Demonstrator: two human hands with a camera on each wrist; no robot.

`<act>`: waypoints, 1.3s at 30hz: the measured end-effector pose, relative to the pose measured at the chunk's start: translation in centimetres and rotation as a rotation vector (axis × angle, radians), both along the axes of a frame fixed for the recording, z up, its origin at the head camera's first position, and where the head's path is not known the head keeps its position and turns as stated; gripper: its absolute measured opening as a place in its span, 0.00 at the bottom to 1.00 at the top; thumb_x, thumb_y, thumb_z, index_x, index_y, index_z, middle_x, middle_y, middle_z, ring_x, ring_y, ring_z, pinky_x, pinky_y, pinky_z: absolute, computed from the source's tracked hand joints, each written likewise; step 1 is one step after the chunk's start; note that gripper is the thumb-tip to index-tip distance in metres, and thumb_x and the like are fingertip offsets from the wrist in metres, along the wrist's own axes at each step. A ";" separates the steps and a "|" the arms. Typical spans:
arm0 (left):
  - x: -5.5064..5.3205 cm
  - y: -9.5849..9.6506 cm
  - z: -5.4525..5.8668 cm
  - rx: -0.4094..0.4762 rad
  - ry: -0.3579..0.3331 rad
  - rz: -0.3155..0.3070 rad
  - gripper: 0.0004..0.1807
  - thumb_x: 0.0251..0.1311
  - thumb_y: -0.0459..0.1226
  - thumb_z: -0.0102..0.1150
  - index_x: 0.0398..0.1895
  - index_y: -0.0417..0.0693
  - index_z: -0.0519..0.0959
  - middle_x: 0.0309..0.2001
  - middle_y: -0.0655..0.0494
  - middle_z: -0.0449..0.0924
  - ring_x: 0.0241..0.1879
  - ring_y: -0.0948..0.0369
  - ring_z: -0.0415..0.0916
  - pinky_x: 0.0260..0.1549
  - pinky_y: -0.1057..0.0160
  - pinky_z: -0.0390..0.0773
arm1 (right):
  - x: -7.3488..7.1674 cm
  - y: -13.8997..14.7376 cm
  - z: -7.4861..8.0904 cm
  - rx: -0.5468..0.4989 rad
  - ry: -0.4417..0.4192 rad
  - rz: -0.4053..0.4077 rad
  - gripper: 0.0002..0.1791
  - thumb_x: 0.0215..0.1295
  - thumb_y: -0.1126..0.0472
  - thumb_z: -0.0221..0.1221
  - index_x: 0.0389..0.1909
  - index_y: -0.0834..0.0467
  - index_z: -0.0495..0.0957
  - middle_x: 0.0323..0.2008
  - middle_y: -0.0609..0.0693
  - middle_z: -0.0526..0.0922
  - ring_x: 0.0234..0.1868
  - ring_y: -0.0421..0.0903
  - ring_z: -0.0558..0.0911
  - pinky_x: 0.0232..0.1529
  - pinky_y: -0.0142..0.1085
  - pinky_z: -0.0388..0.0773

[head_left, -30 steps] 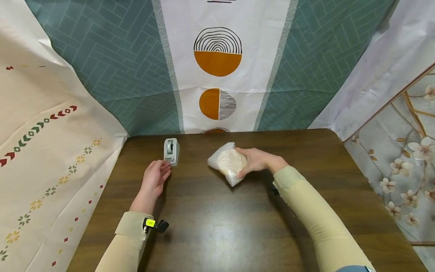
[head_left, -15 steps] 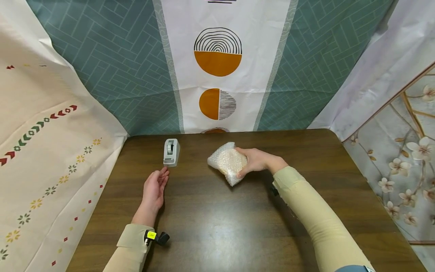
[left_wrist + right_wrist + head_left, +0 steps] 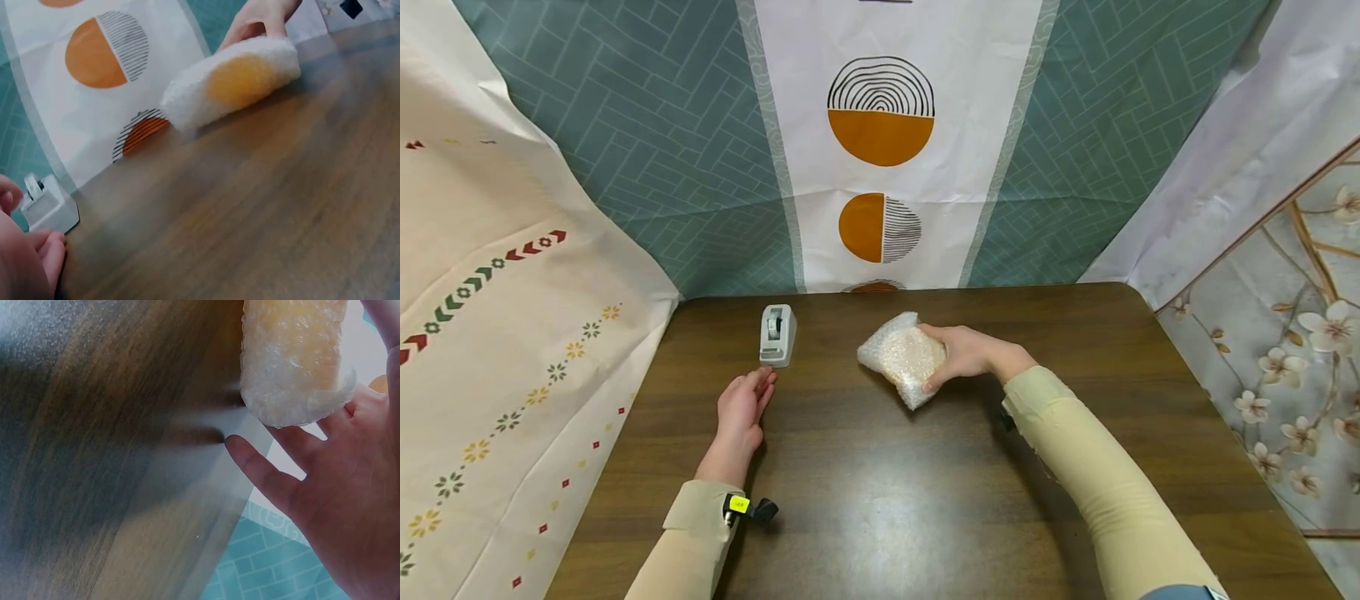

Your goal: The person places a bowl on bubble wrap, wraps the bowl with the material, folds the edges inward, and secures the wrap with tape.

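Note:
My right hand (image 3: 966, 354) grips a bubble-wrapped package (image 3: 901, 360) by its right side, thumb at the near edge and fingers at the far edge. Through the wrap a yellowish content shows in the left wrist view, where the package (image 3: 240, 81) stands raised on its edge. In the right wrist view one finger (image 3: 259, 465) is spread away from the wrap. My left hand (image 3: 741, 408) has loosely bent fingers, their tips right at the front end of a white tape dispenser (image 3: 777, 335). Nothing shows between those fingers. The dispenser holds a tape roll (image 3: 774, 326).
Both hands are over a dark wooden table (image 3: 865, 500). A patterned cloth (image 3: 880, 125) hangs behind its far edge. A cream cloth (image 3: 512, 350) borders the left side, and a floral cloth (image 3: 1292, 400) the right.
My left hand has drawn back slightly from the dispenser's front toward me and turned a little. The right hand and the package keep their place.

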State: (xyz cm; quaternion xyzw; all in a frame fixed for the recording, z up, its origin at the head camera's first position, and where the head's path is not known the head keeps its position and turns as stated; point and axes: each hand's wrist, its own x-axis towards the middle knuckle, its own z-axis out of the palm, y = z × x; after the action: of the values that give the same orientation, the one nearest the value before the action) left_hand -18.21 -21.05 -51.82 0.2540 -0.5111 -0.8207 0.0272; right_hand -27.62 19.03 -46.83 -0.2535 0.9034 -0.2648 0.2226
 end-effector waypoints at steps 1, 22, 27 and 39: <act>0.1 -0.1 -0.1 0.007 0.011 -0.012 0.15 0.79 0.33 0.57 0.27 0.47 0.77 0.44 0.58 0.91 0.56 0.58 0.84 0.68 0.61 0.74 | 0.0 0.0 0.0 -0.001 0.001 0.001 0.72 0.47 0.39 0.83 0.87 0.55 0.52 0.81 0.59 0.64 0.76 0.54 0.68 0.75 0.50 0.65; -1.5 -2.8 -0.5 -0.732 -0.075 -0.304 0.14 0.72 0.31 0.53 0.24 0.43 0.73 0.75 0.44 0.70 0.27 0.68 0.87 0.21 0.65 0.77 | 0.2 -0.1 0.0 0.002 -0.007 -0.004 0.72 0.48 0.38 0.83 0.87 0.54 0.51 0.80 0.59 0.64 0.76 0.55 0.68 0.75 0.51 0.65; -1.8 -3.3 -0.4 -0.748 -0.083 -0.338 0.14 0.74 0.31 0.52 0.26 0.41 0.74 0.74 0.44 0.71 0.28 0.67 0.88 0.22 0.66 0.79 | 0.1 -0.1 0.0 0.009 -0.003 -0.006 0.71 0.48 0.39 0.83 0.87 0.54 0.51 0.81 0.59 0.64 0.77 0.55 0.67 0.75 0.51 0.65; -2.2 -4.1 -1.0 -0.805 -0.076 -0.378 0.16 0.73 0.30 0.54 0.23 0.44 0.72 0.71 0.43 0.73 0.26 0.65 0.88 0.23 0.67 0.81 | 0.2 0.0 0.1 0.009 -0.008 -0.011 0.72 0.48 0.39 0.83 0.88 0.54 0.51 0.81 0.59 0.64 0.76 0.55 0.68 0.75 0.50 0.65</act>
State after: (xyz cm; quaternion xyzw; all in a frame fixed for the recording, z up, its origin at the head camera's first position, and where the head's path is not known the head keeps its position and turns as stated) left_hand -20.46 -25.15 -52.81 0.1555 -0.8280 -0.5369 -0.0452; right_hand -27.40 18.99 -46.69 -0.2466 0.9051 -0.2627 0.2259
